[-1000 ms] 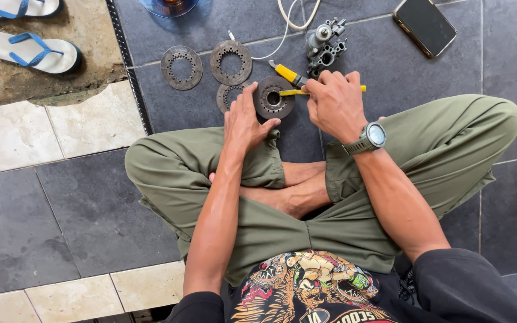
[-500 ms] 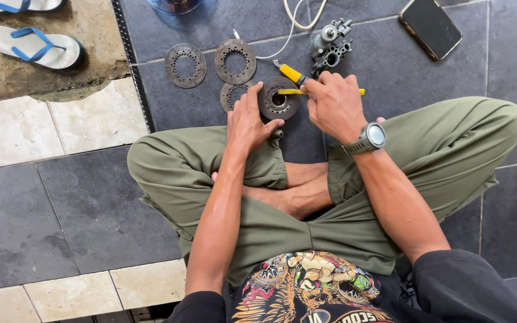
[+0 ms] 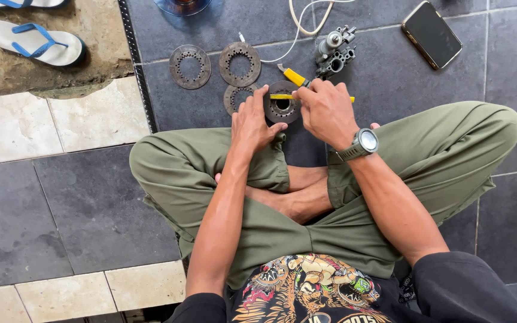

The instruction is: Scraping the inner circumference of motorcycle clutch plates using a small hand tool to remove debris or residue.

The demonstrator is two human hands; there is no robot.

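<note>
Guy's sitting cross-legged on the dark tile floor with a round toothed metal disc on the floor right in front of his shins. His left hand is spread fairly wide and pressed down on the disc's near-left edge, fingers fanned over it to pin it flat. His right hand is closed around a yellow-handled tool laid across the top of the disc; the working end is hidden under his fingers, so I can't tell if it's a screwdriver or pliers. A thin yellow stick pokes out on both sides of that hand too. The disc looks like stamped steel: stiff, thin, moderately heavy for its size, probably a bit greasy, so I'd guess it slides on tile unless you press it down like he does. Best grip would be pinching the outer rim or hooking a finger through the centre hole, since the inner teeth look sharp-ish. Not fragile, though. Count: four discs total, the one under his hands, one just beside it to the left and partly under his fingers, and two more further out. One carburettor-looking lump, one phone, one white cable, two flip-flops, one wristwatch.
</note>
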